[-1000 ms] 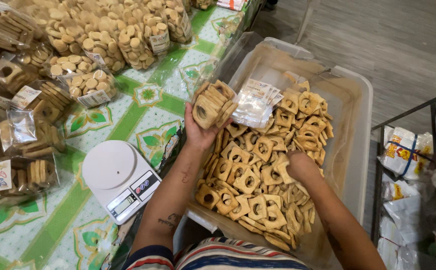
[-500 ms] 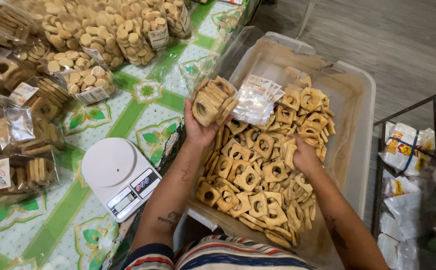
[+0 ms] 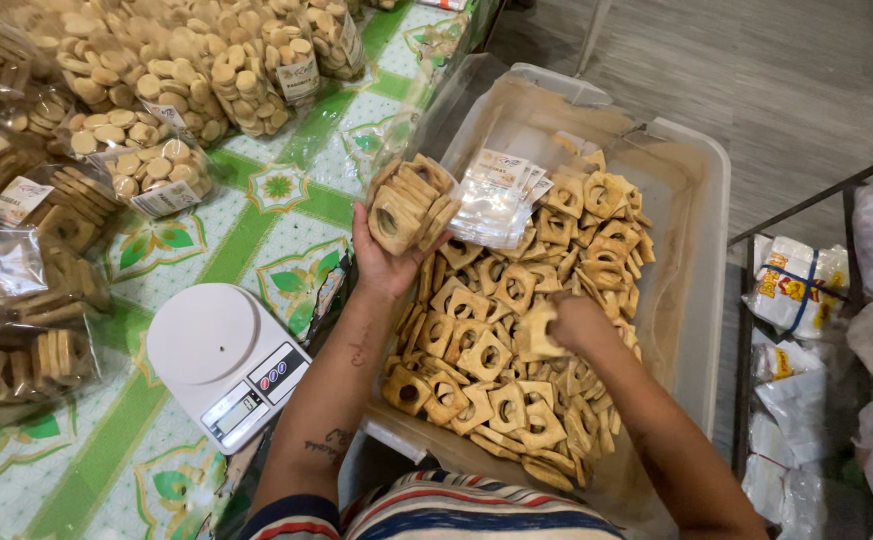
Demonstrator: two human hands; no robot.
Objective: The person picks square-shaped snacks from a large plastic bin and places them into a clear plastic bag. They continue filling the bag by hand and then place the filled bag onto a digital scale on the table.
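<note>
Fingers (image 3: 545,322) of the right hand (image 3: 575,322) now lift a square cracker (image 3: 537,338).

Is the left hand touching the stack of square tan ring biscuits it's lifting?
Touching: the head view shows the left hand gripping the stack of square tan ring biscuits from below.

From my remote seat the light reads soft and even, coming from overhead, with no hard shadows. My left hand (image 3: 389,262) is sharp; my right hand (image 3: 575,322) is slightly smeared by motion. Left of the left hand, white glare sits on the scale (image 3: 219,360) top and glints off the clear bags (image 3: 172,95). Under my forearms the shade deepens. Far right of the right hand the frame turns dimmer, and straight lines bend near the edges.
</note>
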